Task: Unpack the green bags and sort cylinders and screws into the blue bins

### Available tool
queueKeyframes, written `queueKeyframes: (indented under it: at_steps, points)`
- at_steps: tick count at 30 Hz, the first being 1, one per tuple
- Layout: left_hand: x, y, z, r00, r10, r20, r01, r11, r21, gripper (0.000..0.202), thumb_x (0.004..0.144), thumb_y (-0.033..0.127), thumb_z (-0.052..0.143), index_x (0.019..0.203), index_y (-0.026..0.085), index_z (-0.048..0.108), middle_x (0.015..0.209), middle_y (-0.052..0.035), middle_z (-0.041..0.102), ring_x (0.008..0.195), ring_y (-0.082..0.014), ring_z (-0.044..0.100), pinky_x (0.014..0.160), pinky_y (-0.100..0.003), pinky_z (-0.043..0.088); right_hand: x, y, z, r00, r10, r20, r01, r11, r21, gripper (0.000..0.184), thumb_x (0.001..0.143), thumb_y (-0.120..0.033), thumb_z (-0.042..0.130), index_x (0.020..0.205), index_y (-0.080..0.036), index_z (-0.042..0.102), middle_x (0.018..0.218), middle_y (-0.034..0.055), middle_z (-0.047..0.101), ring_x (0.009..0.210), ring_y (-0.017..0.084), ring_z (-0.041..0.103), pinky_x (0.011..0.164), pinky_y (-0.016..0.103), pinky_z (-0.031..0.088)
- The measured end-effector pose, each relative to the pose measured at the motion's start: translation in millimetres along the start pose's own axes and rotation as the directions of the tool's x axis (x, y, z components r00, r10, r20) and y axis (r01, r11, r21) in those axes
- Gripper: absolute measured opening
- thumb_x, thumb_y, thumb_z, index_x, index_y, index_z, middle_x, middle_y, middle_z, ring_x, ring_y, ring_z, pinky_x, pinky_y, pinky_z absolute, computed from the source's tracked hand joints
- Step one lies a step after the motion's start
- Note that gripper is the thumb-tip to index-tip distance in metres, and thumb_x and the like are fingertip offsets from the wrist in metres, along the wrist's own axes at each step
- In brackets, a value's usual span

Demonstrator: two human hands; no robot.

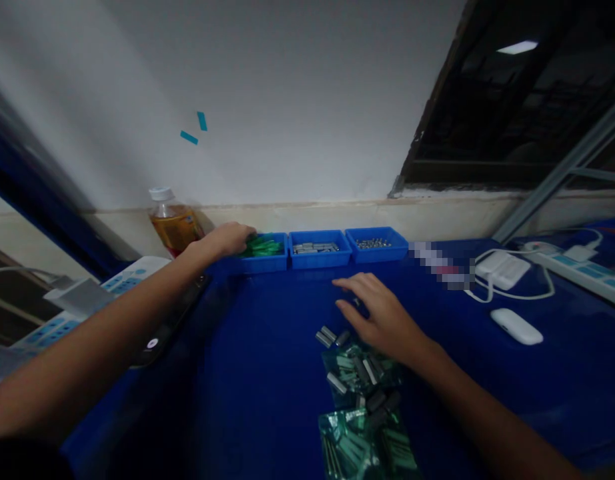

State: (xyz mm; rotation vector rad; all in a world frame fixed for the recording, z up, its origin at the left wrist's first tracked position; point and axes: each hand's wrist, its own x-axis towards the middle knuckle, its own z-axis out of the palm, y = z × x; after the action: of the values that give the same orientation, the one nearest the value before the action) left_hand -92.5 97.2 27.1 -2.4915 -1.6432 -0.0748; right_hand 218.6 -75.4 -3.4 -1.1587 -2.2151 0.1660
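My left hand (pixel 229 239) reaches far forward into the leftmost of three small blue trays (pixel 267 263), fingers curled down among green parts (pixel 261 247); what they grip is hidden. My right hand (pixel 377 311) lies flat on the blue table (pixel 257 360), fingers spread and stretched toward the trays. Just beside and under its wrist lie several small grey metal cylinders (pixel 329 335) and clear green plastic bags (pixel 360 407) holding more of them.
The middle tray (pixel 318 248) holds grey metal pieces, the right tray (pixel 375 244) small silver bits. A bottle of amber drink (pixel 173 222) stands at the wall. A white charger with cable (pixel 501 269), a white oblong device (pixel 516 326) and power strips (pixel 582 267) lie to the right.
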Motion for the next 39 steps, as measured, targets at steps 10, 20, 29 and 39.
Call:
queueKeyframes:
  at_steps: [10,20,29,39]
  points:
    - [-89,128,-1.4,0.914,0.267,-0.306,-0.324,0.933,-0.154,0.029,0.094,0.028,0.037,0.105,0.017,0.061,0.097,-0.0081,0.065,0.089,-0.0219,0.06,0.079,-0.035,0.044,-1,48,11,0.921,0.283,0.266,-0.217,0.943,-0.252,0.015,0.081,-0.016,0.055,0.093,-0.013,0.064,0.087,0.0101,0.061,0.081,0.022,0.057,0.074,0.034,0.042]
    - [-115,160,32.5,0.882,0.26,-0.394,-0.465,0.625,-0.627,0.025,0.086,0.02,0.055,0.11,0.017,0.053,0.102,-0.0053,0.063,0.094,-0.0169,0.058,0.083,-0.029,0.046,-4,1,24,0.95,0.202,0.237,-0.298,0.812,0.502,0.015,0.086,-0.022,0.05,0.099,-0.02,0.045,0.078,-0.0004,0.056,0.069,0.013,0.055,0.064,0.026,0.043]
    - [-120,165,29.6,0.913,0.127,-0.387,-0.385,0.58,-0.718,0.013,0.089,0.025,0.052,0.09,0.015,0.06,0.081,-0.003,0.062,0.076,-0.0141,0.058,0.07,-0.025,0.044,-9,-10,38,0.955,0.233,0.185,-0.297,0.698,0.652,0.011,0.086,-0.028,0.052,0.092,-0.021,0.045,0.075,-0.0015,0.056,0.068,0.012,0.056,0.062,0.026,0.043]
    - [-115,163,28.5,0.967,0.115,-0.228,-0.253,0.565,-0.786,0.028,0.094,0.028,0.042,0.077,0.014,0.059,0.075,-0.0017,0.062,0.07,-0.0127,0.057,0.067,-0.024,0.041,-3,-15,34,0.985,-0.161,-0.06,0.164,0.986,0.032,0.004,0.083,-0.015,0.05,0.082,-0.018,0.053,0.076,0.0036,0.058,0.073,0.016,0.052,0.068,0.029,0.04]
